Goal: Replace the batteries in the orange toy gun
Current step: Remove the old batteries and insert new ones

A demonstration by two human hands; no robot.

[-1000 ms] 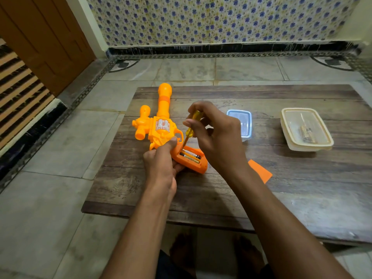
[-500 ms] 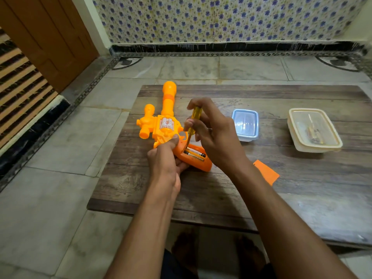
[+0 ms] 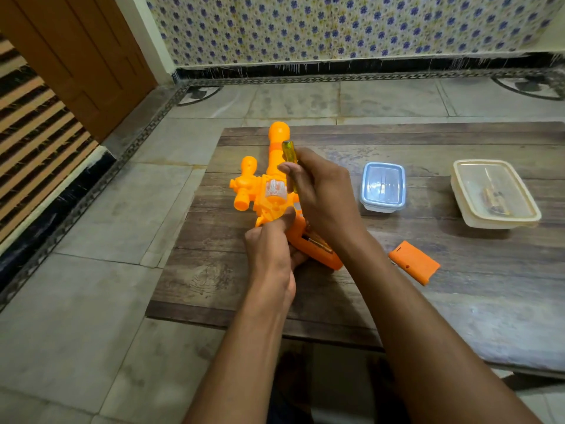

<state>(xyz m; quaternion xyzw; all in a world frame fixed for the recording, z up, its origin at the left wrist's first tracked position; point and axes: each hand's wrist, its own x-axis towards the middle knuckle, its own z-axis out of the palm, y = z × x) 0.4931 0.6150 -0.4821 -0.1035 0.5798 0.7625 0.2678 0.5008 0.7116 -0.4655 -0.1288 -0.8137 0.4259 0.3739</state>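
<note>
The orange toy gun (image 3: 269, 191) lies on the wooden tabletop (image 3: 458, 301) near its left edge, barrel aimed at the far edge and grip angled back toward the person. The grip's battery compartment is open and facing up, and batteries (image 3: 316, 240) sit inside it, partly hidden behind the right wrist.

The left hand (image 3: 270, 249) wraps the grip from the near side, fingers curled under it and thumb pressed along the top by the trigger guard, holding the toy against the tabletop. The right hand (image 3: 321, 197) is over the gun's body, fingers curled round a yellow-handled screwdriver (image 3: 289, 160); the clear handle sticks up above the knuckles, nearly upright and leaning a little toward the barrel. The shaft runs down behind the hand toward the compartment, and I can't see where the tip meets it.

Just right of the right forearm, the orange battery cover (image 3: 414, 261) lies flat on the tabletop, apart from the gun. Farther back, about mid-table, a small clear container with a blue-tinted lid (image 3: 383, 186) sits closed. Toward the right edge is a larger cream-coloured container (image 3: 495, 194), lid on, with small dark and yellowish things showing through that I can't identify.

Beyond the far edge there is tiled floor and a flower-patterned wall.
</note>
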